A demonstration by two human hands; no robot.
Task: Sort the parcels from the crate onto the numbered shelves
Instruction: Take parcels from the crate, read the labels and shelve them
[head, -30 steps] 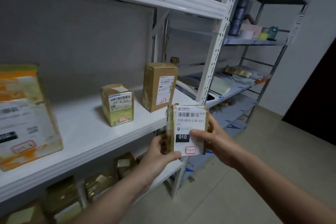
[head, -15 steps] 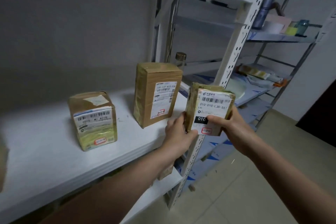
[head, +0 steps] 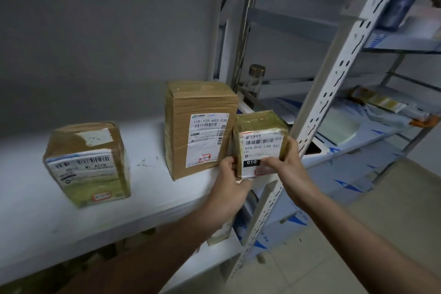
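Observation:
A small taped brown parcel [head: 261,126] with a white label reading 010 stands at the right end of the white shelf [head: 148,198], just right of a taller brown parcel [head: 200,126]. My left hand [head: 230,188] grips its lower left edge. My right hand [head: 286,167] holds its right side, thumb across the label. A third, squat parcel [head: 88,162] stands further left on the same shelf. Whether the small parcel rests on the shelf or is held just above it, I cannot tell.
A white perforated upright post [head: 334,93] rises just right of the parcel. Behind it a second rack [head: 393,43] holds a glass jar [head: 255,79], papers and a dark bottle. More parcels sit on the lower shelf [head: 214,262]. Tiled floor [head: 358,234] lies at right.
Both hands have carried the small parcel up and in, from in front of the shelf edge to beside the tall parcel. My view has moved closer to the shelf.

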